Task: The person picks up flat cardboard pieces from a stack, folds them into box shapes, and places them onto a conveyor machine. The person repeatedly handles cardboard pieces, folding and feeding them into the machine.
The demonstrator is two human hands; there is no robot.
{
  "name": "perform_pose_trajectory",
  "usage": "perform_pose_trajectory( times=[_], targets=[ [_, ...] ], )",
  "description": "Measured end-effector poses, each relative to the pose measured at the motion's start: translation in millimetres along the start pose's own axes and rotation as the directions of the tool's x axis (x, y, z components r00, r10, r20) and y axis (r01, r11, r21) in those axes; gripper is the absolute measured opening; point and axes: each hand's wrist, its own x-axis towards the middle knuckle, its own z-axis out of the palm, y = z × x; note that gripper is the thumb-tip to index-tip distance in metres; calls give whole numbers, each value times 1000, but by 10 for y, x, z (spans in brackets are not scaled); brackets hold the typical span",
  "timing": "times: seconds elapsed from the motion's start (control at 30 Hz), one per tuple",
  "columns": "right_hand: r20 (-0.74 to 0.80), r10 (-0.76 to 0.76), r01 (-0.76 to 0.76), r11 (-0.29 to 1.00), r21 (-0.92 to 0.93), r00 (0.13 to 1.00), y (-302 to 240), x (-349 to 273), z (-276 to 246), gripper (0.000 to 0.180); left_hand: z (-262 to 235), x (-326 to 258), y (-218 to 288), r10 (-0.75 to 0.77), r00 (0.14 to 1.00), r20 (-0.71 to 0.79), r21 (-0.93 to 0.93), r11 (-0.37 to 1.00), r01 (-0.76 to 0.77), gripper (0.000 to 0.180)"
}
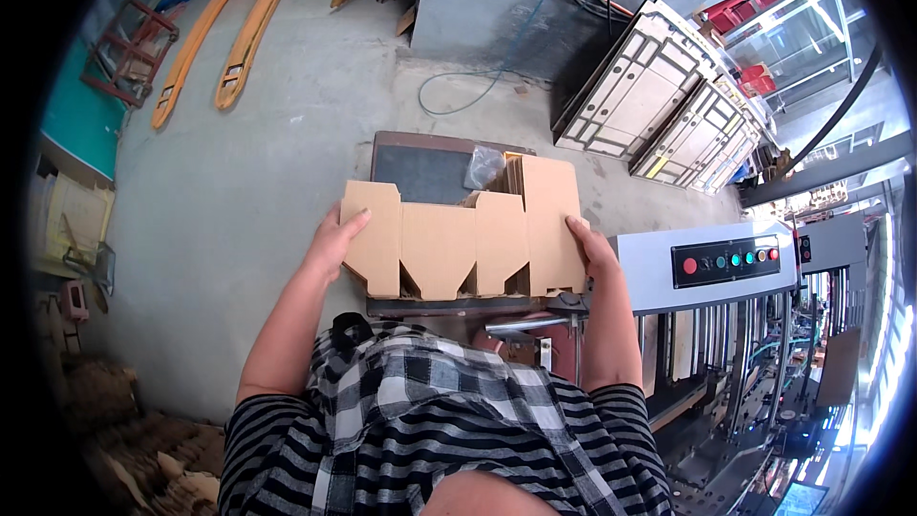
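Note:
A stack of flat die-cut cardboard box blanks (439, 234), brown with notched edges, lies in front of me. At its left end my left hand (336, 241) grips the edge, thumb on top and the other fingers mostly hidden. My right hand (594, 248) is closed on the opposite end, its thumb pressed on the edge of the tall panel. Under and behind the blanks is a dark-topped platform (415, 170) with a brown rim. A crumpled clear plastic bag (484, 168) rests on it, just beyond the blanks.
On the right stands a machine with a grey control panel (640, 263) bearing coloured buttons. Die boards (635, 76) lean at the back right. A blue hose (441, 113) loops over the floor. An orange pallet jack (244, 33) sits far left; cardboard piles (158, 463) lie at lower left.

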Motion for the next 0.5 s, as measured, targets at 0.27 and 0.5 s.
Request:
perform_pose_trajectory(
  times=[0.27, 0.5],
  targets=[
    [68, -92, 79, 982, 172, 993, -162, -414, -50, 55, 71, -111, 92, 19, 1000, 10, -9, 1000, -19, 55],
    [135, -176, 122, 935, 334, 975, 70, -413, -203, 53, 160, -351, 409, 130, 991, 37, 31, 991, -131, 58]
  ],
)
